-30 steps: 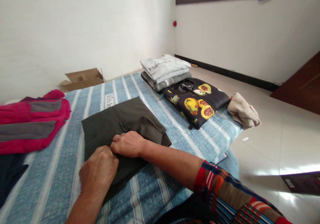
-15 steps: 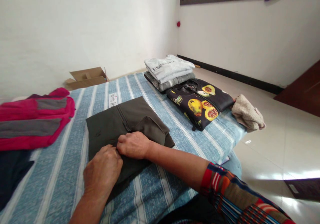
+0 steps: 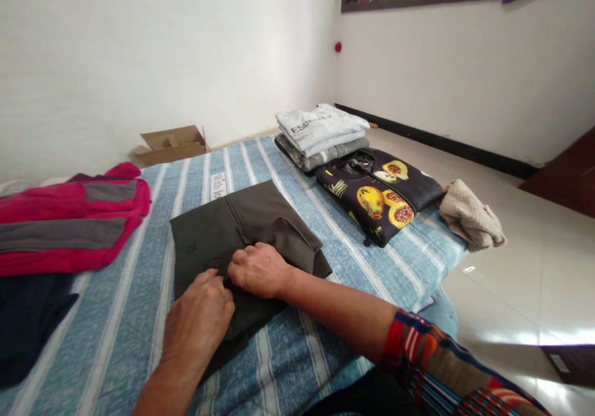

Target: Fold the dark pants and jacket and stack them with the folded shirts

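A blue-striped mattress (image 3: 125,335) lies under both hands, with a magenta-and-grey jacket (image 3: 69,224) to their left and a folded papaya-print top (image 3: 379,196) ahead and rightward. A folded olive garment (image 3: 209,236) sits directly beneath them, its fabric pinched by the left hand (image 3: 199,320) and clenched by the right hand (image 3: 258,271).

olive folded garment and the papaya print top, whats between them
In the head view, only the blue-and-white striped mattress cover lies between the olive folded garment and the papaya print top; the two do not touch.
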{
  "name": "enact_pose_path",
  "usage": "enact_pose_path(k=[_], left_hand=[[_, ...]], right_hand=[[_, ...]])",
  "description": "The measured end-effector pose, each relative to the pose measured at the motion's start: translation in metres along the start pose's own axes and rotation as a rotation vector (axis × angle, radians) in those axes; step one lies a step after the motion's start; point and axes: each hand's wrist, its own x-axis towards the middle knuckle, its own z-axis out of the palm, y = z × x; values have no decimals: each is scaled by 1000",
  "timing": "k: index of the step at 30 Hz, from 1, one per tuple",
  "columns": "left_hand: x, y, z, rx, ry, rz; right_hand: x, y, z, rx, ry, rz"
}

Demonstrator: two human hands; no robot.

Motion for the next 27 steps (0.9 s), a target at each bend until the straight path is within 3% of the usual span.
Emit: enact_pose_path(k=[6, 15, 22, 27], left_hand=[[-5, 3, -2, 162, -86, 28], [-11, -1, -3, 34, -64, 5], [-8, -6, -8, -117, -25, 18], [-1, -10, -6, -185, -34, 43]], right_hand=[[-3, -3, -2, 23, -49, 24], [-14, -2, -27, 89, -39, 67], [-35, 28, -42, 86, 130, 327], [-41, 40, -29, 120, 94, 466]])
